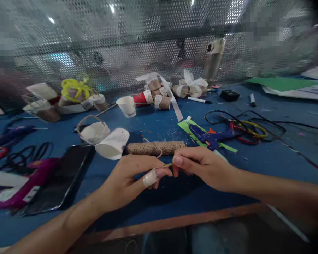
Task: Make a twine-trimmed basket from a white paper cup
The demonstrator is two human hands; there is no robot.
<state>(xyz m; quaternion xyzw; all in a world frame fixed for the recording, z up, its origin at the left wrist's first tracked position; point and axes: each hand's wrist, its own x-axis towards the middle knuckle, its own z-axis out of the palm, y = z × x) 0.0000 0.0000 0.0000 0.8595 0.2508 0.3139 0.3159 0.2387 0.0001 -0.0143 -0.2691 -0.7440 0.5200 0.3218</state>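
Observation:
Both my hands meet low over the blue table (159,127), pinching a thin strand of jute twine (165,165) between them. My left hand (134,178) is closed, thumb and forefinger pressed on the strand, one fingertip wrapped in a pale bandage. My right hand (201,165) is closed on the strand's other end. The twine runs up to a spool of jute twine (155,147) lying on its side just beyond my fingers. Two white paper cups (112,144) lie tipped over left of the spool, one with a twine handle.
A blue glue gun (210,137) rests on green paper, with tangled cables (250,128) to its right. Scissors (21,155) and a dark tablet (62,176) lie at left. Twine-wrapped cups (161,97), a white cup (127,106), markers and a perforated metal screen (159,42) line the back.

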